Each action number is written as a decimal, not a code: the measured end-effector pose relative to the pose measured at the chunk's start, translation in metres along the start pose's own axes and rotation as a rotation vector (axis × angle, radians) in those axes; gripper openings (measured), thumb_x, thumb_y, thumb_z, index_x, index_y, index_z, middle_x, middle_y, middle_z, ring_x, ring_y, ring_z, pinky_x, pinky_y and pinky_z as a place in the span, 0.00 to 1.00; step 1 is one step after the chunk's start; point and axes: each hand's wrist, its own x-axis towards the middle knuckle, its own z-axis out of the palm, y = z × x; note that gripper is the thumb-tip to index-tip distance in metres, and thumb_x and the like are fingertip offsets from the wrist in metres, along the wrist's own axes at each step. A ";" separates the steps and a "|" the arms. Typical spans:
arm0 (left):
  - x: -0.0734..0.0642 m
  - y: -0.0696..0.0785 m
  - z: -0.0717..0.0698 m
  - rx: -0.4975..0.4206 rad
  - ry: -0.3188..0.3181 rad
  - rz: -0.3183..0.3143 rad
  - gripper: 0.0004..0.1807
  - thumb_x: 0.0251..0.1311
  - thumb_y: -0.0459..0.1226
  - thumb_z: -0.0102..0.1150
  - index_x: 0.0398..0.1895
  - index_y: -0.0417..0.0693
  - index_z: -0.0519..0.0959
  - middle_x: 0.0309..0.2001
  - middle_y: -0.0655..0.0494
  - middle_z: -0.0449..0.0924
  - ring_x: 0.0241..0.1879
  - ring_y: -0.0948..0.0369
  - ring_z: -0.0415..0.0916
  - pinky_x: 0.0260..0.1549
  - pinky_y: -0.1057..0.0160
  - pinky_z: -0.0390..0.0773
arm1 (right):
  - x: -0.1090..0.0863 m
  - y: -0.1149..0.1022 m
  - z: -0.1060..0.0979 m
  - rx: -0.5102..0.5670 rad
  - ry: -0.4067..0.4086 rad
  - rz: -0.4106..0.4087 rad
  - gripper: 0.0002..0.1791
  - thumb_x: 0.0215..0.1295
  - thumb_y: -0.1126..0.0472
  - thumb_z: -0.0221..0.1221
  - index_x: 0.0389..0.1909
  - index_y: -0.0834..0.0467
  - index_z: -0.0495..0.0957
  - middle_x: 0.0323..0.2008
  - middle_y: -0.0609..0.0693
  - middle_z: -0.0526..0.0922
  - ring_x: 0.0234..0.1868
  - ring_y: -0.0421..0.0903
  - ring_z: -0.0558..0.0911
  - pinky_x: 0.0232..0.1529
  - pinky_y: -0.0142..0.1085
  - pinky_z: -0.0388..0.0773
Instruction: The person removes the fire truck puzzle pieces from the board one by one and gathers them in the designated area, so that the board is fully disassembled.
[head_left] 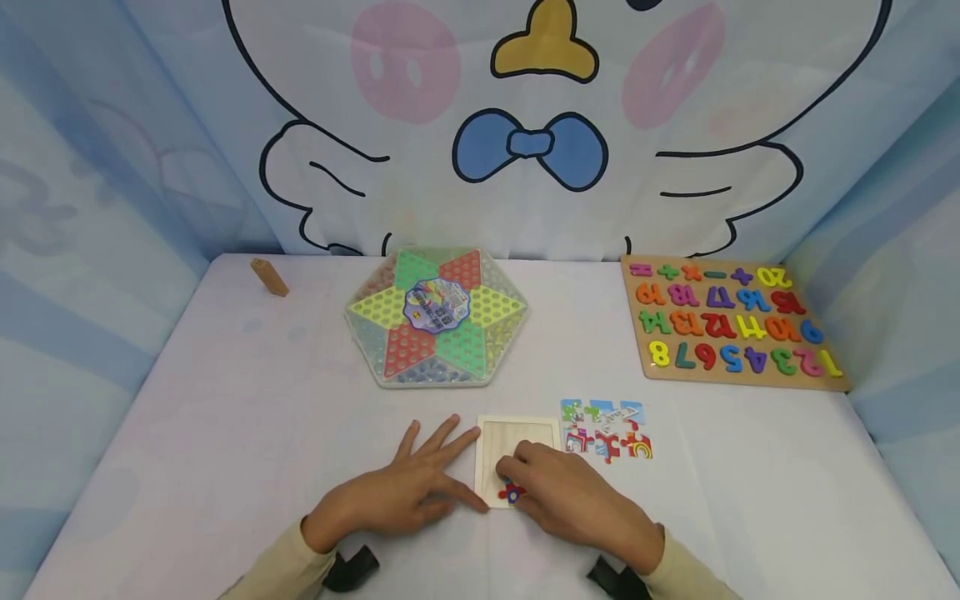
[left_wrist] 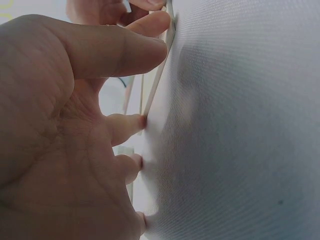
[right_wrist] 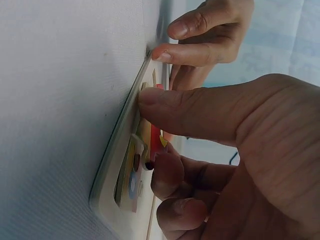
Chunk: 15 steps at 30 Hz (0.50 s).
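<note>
A small wooden puzzle tray (head_left: 481,457) with a raised rim lies flat on the table. My left hand (head_left: 401,498) has its fingers spread at the tray's left side, with thumb and index fingertips at the rim. Over the tray, my right hand (head_left: 577,497) pinches a red and yellow jigsaw piece (right_wrist: 156,134) between thumb and fingers. Beside it, a jigsaw piece with a blue circle (right_wrist: 132,184) sits in the tray's near corner. Right of the tray lie several loose jigsaw pieces (head_left: 606,446); the right hand hides part of the tray.
Behind the tray is a hexagonal Chinese checkers board (head_left: 412,354) in clear plastic. A wooden number board (head_left: 738,379) with coloured figures stands at the back right, a small wooden block (head_left: 269,277) at the back left. A printed curtain (head_left: 525,217) hangs behind the table.
</note>
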 end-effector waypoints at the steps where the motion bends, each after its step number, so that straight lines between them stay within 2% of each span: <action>1: 0.000 0.000 0.000 0.002 0.001 0.001 0.22 0.69 0.34 0.61 0.56 0.73 0.85 0.83 0.51 0.42 0.81 0.46 0.25 0.67 0.25 0.27 | 0.000 0.001 0.000 0.008 -0.002 0.002 0.17 0.58 0.63 0.72 0.48 0.52 0.81 0.34 0.42 0.74 0.31 0.35 0.70 0.28 0.28 0.69; 7: 0.000 0.000 0.000 0.004 0.001 -0.003 0.22 0.68 0.34 0.61 0.55 0.74 0.86 0.83 0.51 0.42 0.81 0.46 0.25 0.67 0.26 0.28 | 0.001 0.003 -0.001 0.063 -0.017 0.002 0.17 0.60 0.63 0.72 0.48 0.52 0.80 0.30 0.40 0.73 0.28 0.33 0.68 0.26 0.27 0.67; 15: 0.000 0.002 -0.001 0.002 0.006 0.002 0.21 0.69 0.34 0.61 0.55 0.72 0.86 0.83 0.51 0.42 0.81 0.45 0.26 0.67 0.26 0.28 | 0.002 0.004 -0.001 0.107 -0.034 0.003 0.15 0.62 0.64 0.70 0.48 0.52 0.80 0.29 0.38 0.73 0.28 0.33 0.69 0.29 0.28 0.69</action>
